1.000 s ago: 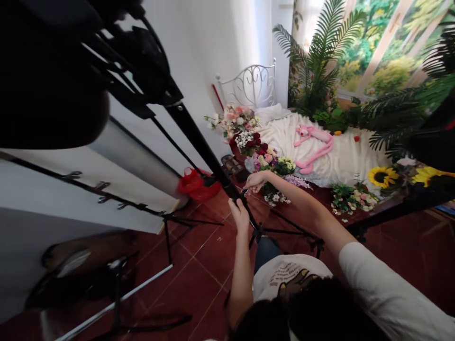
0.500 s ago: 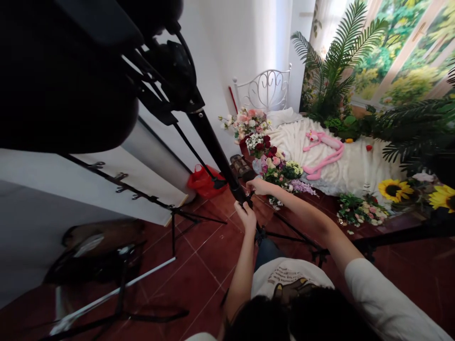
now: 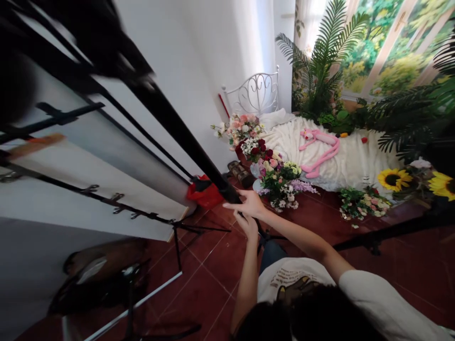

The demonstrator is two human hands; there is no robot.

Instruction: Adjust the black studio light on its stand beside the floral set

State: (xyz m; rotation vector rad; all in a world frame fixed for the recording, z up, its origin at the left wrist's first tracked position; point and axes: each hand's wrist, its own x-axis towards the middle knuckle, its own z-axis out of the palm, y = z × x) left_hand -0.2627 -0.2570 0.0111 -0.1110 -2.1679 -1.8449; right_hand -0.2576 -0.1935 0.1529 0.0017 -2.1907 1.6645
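Note:
A thick black stand pole (image 3: pixel 185 137) slants from the upper left down to my two hands. Just below the lower end of its thick section, my left hand (image 3: pixel 247 223) is wrapped round the pole. My right hand (image 3: pixel 249 203) lies across the pole right above the left one, with its index finger stretched out past the pole and the thumb apart. The parts of the pole under both palms are hidden. A large dark fixture at the top left is cut off by the frame edge.
Flower bunches (image 3: pixel 273 170) stand on the red tiles beside a bed with a cream blanket (image 3: pixel 284 137) and a pink plush toy (image 3: pixel 329 139). A red bag (image 3: pixel 204 194), a clip-hung white board (image 3: pixel 106 184) and a white bar (image 3: pixel 142 300) are at the left. Sunflowers (image 3: pixel 394 179) are at the right.
My right hand has moved left from beside the pole onto it, and its fingers have opened. The pole and the dark fixture have shifted left and up in view.

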